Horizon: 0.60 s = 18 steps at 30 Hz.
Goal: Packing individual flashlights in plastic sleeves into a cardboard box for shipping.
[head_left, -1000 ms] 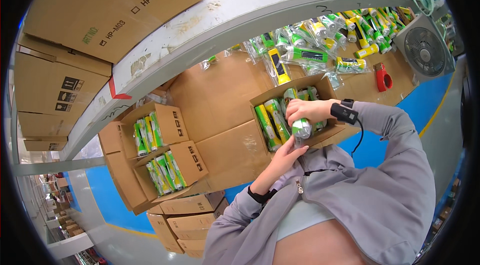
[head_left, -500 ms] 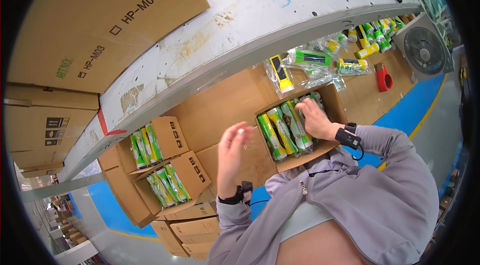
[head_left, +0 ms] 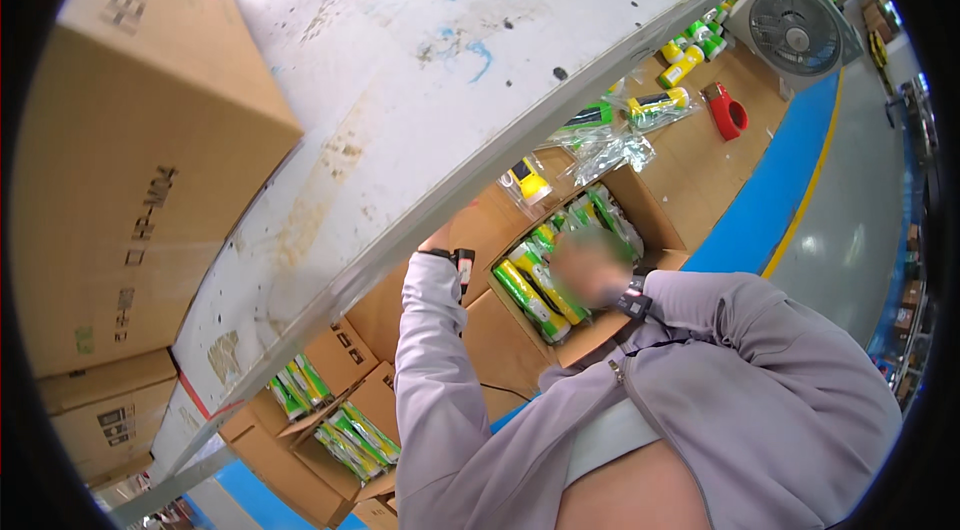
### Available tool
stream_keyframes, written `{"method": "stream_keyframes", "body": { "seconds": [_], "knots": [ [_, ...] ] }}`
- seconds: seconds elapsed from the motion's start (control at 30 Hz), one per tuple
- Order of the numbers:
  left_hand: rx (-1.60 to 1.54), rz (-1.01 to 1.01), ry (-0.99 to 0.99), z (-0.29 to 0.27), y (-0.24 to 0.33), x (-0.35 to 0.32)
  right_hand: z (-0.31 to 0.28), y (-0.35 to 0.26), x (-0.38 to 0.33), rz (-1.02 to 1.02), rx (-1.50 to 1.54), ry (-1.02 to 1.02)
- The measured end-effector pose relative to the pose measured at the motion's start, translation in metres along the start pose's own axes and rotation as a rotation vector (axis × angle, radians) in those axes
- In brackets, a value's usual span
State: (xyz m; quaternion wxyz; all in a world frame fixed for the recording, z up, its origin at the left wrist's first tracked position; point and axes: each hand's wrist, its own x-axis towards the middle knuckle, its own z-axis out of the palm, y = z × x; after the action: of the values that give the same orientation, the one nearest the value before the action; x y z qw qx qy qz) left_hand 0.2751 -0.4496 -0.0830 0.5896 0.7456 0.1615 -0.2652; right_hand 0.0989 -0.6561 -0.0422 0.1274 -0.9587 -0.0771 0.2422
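Note:
An open cardboard box (head_left: 590, 338) in front of me holds several flashlights (head_left: 529, 299) in clear bags, green and yellow. My right hand (head_left: 590, 268) is over the middle of this box, touching or just above the bagged flashlights; a blur hides its fingers. Beyond the box's left side, my left hand (head_left: 457, 229) reaches under the white bench edge, which covers its fingers. Close to the box's far corner lies a yellow bagged flashlight (head_left: 530, 182) with a dark panel, partly under the bench edge.
A speckled white bench (head_left: 400, 80) overhangs the cardboard-covered surface. Two open boxes of flashlights (head_left: 355, 445) stand lower left. Past my box lie bagged flashlights (head_left: 660, 102), a red tape dispenser (head_left: 724, 112) and a grey fan (head_left: 796, 38). Large cartons (head_left: 150, 180) rise on the left.
My left hand has moved up and away, under the bench edge. My right hand has shifted slightly left and nearer over the box. The whole view has tilted and shifted.

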Motion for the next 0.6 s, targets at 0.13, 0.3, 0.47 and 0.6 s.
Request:
{"method": "stream_keyframes", "body": {
  "seconds": [0.13,0.3,0.47,0.6],
  "knots": [
    [0.111,-0.200,-0.220,0.045,0.019,0.015,0.000,0.002,-0.002,0.005,-0.001,0.041],
    [-0.241,-0.069,-0.194,0.059,-0.013,0.042,0.002,0.001,-0.002,0.007,0.042,0.037],
    [-0.106,0.205,-0.060,0.053,-0.014,0.031,-0.006,0.006,0.000,-0.015,0.158,-0.068],
    [-0.184,0.277,0.007,0.018,-0.013,0.002,-0.053,0.026,-0.002,-0.054,0.373,-0.370]
  ]
}}
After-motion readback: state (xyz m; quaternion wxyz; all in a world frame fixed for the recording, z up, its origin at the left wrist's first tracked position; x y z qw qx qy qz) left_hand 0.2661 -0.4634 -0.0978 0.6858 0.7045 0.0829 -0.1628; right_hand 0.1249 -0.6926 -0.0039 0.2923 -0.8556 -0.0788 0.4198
